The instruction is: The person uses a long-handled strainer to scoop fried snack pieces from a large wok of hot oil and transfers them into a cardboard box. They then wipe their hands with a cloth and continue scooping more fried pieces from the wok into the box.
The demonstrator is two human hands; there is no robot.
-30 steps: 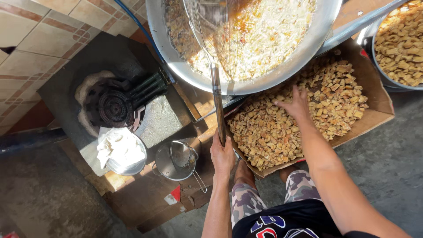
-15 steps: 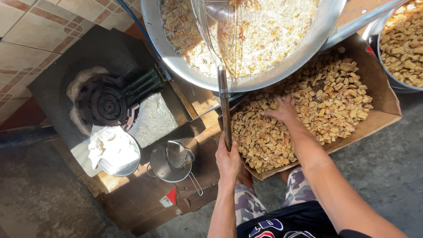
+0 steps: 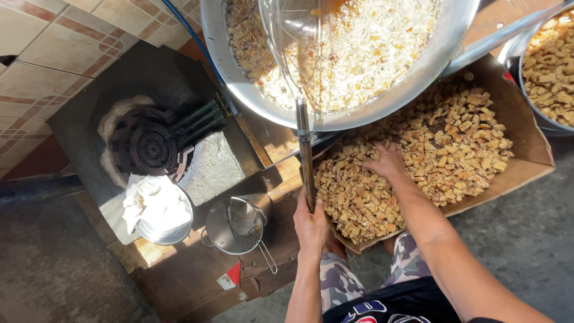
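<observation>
In the head view, the left hand (image 3: 311, 222) has its fingers wrapped tight around the lower end of a long-handled wire skimmer (image 3: 305, 149), whose long axis runs nearly straight from 6 o'clock up to 12 o'clock, handle end toward the person and mesh basket pointing away into the big metal wok (image 3: 239, 78) of bubbling oil and frying pieces at the top of the frame. The right hand (image 3: 385, 161), at about 3 o'clock from the handle, lies palm down with fingers loosely spread on the golden fried pieces (image 3: 442, 149) heaped in a cardboard box (image 3: 526, 161). At 9 o'clock from the left hand a small metal pot (image 3: 230, 230) stands beside a bowl holding a white cloth (image 3: 155, 206), with a gas burner (image 3: 152, 146) above them.
</observation>
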